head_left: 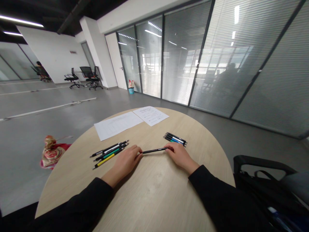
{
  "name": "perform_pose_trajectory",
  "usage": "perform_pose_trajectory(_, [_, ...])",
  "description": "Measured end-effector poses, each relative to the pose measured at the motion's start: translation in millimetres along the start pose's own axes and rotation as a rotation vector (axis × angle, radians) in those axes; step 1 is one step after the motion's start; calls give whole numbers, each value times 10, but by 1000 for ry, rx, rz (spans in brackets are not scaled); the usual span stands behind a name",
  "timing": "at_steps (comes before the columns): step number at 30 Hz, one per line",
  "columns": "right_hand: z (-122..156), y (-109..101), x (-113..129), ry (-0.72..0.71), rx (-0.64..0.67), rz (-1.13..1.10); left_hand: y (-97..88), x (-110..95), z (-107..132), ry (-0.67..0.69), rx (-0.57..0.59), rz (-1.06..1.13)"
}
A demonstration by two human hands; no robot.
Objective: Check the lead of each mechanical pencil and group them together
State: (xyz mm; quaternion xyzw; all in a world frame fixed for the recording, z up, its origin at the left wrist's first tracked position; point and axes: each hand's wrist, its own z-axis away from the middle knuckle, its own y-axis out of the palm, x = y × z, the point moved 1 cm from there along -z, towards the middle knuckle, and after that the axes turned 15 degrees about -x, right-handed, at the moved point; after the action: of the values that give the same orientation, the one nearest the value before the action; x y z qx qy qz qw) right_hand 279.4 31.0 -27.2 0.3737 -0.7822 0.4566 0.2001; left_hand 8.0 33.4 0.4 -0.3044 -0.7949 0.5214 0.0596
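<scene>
A thin black pen [154, 150] lies level just above the round wooden table [154, 193], stretched between my two hands. My left hand [126, 161] pinches its left end with fingers closed. My right hand [180, 155] grips its right end, fingers curled. To the left of my left hand lies a row of several pens [109, 153], black, green and yellow. Just beyond my right hand sits a small bundle of pens [175, 139], black, white and blue.
Two printed sheets [118, 125] [151, 115] lie at the table's far edge. A black bag on a chair [265, 183] stands at the right. A red patterned bag [50, 151] sits on the floor to the left. Office chairs and glass partitions stand far behind.
</scene>
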Motion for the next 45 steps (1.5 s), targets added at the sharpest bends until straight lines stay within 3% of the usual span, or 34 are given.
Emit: perform_pose_trajectory(45, [-13,14,-41,70,-81,19,24,29,9,-21,7,-6])
